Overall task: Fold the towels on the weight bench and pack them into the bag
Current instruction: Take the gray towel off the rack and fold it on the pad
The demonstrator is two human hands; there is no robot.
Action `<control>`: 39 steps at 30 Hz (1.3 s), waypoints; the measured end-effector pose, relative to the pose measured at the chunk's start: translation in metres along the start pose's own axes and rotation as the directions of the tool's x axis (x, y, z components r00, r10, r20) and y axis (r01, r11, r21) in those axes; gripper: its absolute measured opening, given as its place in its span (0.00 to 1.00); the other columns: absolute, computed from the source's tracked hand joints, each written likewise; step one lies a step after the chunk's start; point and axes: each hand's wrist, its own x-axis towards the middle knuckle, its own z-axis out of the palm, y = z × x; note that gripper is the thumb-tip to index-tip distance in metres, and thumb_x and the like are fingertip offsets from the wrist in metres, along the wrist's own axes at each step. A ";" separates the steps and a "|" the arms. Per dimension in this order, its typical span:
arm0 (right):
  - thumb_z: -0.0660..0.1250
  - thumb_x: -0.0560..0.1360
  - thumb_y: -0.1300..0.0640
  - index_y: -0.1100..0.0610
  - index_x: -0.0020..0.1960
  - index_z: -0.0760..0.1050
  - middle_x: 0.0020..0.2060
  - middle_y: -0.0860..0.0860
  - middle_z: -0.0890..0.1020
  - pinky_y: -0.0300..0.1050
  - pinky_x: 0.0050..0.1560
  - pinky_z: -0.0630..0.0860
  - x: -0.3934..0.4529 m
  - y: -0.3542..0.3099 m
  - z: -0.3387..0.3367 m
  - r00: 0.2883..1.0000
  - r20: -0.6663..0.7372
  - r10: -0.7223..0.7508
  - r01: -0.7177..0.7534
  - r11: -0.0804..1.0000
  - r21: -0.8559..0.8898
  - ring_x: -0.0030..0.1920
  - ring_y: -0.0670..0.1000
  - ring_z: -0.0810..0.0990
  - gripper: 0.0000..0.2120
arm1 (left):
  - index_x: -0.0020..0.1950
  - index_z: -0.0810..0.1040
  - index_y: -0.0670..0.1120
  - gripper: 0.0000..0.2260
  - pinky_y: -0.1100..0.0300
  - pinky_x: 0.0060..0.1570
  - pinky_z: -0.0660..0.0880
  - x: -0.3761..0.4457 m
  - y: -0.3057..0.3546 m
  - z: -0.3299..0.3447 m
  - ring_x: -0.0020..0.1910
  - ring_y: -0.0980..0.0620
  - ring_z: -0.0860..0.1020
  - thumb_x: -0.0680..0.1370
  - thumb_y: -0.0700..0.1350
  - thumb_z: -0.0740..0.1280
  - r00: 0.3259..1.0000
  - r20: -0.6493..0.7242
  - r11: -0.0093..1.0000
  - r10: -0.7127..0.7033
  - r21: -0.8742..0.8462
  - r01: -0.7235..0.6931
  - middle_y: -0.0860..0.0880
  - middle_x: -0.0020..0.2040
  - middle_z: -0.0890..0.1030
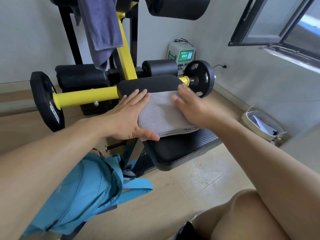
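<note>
Both hands lie flat, fingers straight, on our folded grey towel [162,115] atop the bench pad [181,146]: left hand [128,116] at its left edge, right hand [192,106] at its right.

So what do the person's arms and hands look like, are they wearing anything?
Nothing shows on them. The left hand and right hand are bare, with no gloves, rings or watch in view. Both forearms are uncovered too, with no sleeves reaching into the picture.
</note>
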 end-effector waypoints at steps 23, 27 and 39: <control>0.80 0.60 0.39 0.51 0.53 0.78 0.47 0.48 0.83 0.49 0.50 0.80 -0.012 -0.008 -0.017 0.977 -0.067 0.200 -0.175 0.947 0.271 0.48 0.50 0.83 0.27 | 0.83 0.41 0.45 0.70 0.50 0.80 0.49 -0.010 0.032 -0.006 0.81 0.46 0.50 0.52 0.84 0.52 0.972 -0.070 0.968 -0.224 0.104 0.230 0.50 0.84 0.48; 0.83 0.60 0.50 0.48 0.57 0.79 0.51 0.51 0.84 0.56 0.56 0.82 -0.008 -0.004 -0.015 0.980 -0.119 0.161 -0.091 0.886 0.456 0.50 0.53 0.85 0.27 | 0.83 0.48 0.45 0.69 0.45 0.75 0.56 -0.012 0.039 -0.013 0.78 0.42 0.59 0.51 0.86 0.47 0.949 -0.082 0.943 -0.303 0.118 0.311 0.46 0.81 0.59; 0.75 0.70 0.72 0.56 0.69 0.74 0.57 0.57 0.84 0.50 0.52 0.83 -0.002 0.002 -0.012 0.995 -0.099 -0.012 0.094 0.466 0.880 0.55 0.56 0.85 0.30 | 0.59 0.84 0.55 0.27 0.57 0.66 0.74 -0.005 -0.010 -0.023 0.55 0.62 0.82 0.67 0.70 0.73 0.966 -0.149 0.745 -0.210 -0.664 0.059 0.60 0.54 0.86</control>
